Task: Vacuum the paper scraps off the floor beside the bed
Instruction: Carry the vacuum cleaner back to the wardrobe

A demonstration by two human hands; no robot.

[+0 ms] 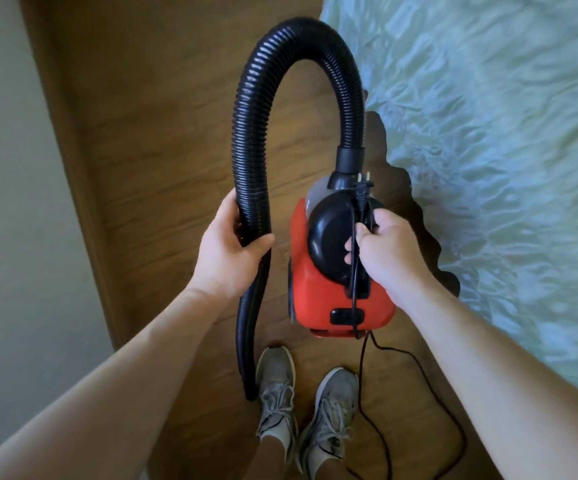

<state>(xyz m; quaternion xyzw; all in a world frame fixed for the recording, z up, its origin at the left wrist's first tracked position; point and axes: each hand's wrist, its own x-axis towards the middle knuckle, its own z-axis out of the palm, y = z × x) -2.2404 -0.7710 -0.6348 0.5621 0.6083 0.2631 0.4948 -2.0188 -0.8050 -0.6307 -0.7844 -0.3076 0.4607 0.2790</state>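
A small red and black vacuum [329, 289] hangs in the air in front of me. My right hand [384, 251] grips its black top handle together with the power cord, whose plug [363, 188] sticks up above my fingers. A black ribbed hose [301, 32] arches up from the vacuum's front and comes down on the left. My left hand [225, 251] grips that hose partway down. The hose's free end [251, 393] hangs close to the wooden floor [163, 133]. No paper scraps show on the visible floor.
The bed with a rumpled pale blue cover [505, 150] fills the right side. A grey wall [10, 202] with a wooden skirting runs down the left. The cord [429, 393] trails over the floor by my two grey trainers [301, 410].
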